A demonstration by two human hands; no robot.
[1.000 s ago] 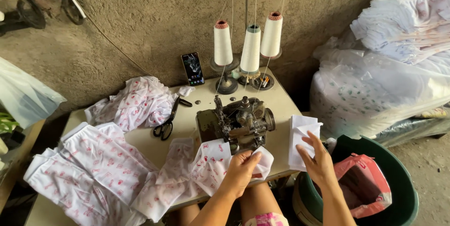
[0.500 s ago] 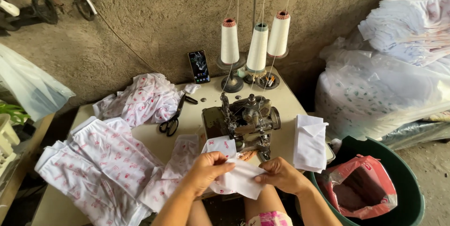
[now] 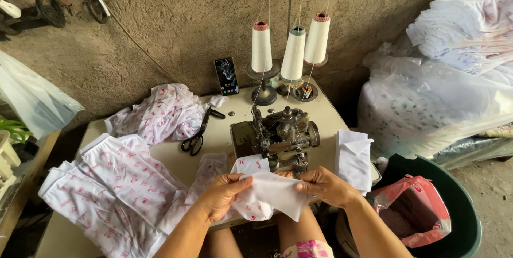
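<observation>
Both hands hold one small white fabric piece (image 3: 275, 193) in front of the sewing machine (image 3: 278, 137). My left hand (image 3: 223, 196) pinches its left side; my right hand (image 3: 324, 186) pinches its right edge. Under the piece lies a printed white fabric with red marks (image 3: 248, 166), reaching up to the machine's foot. A stack of plain white pieces (image 3: 354, 159) rests on the table's right end, just beyond my right hand.
Three thread cones (image 3: 293, 52) stand behind the machine. Scissors (image 3: 195, 139) and a propped phone (image 3: 226, 75) sit on the table (image 3: 219, 137). Printed garments (image 3: 115, 180) pile at left. A green bin with a pink bag (image 3: 427, 210) stands at right, fabric bundles (image 3: 443, 97) behind it.
My right hand left the white stack at the table's right end and came to the middle. Both hands now hold a white piece spread between them in front of the machine.
</observation>
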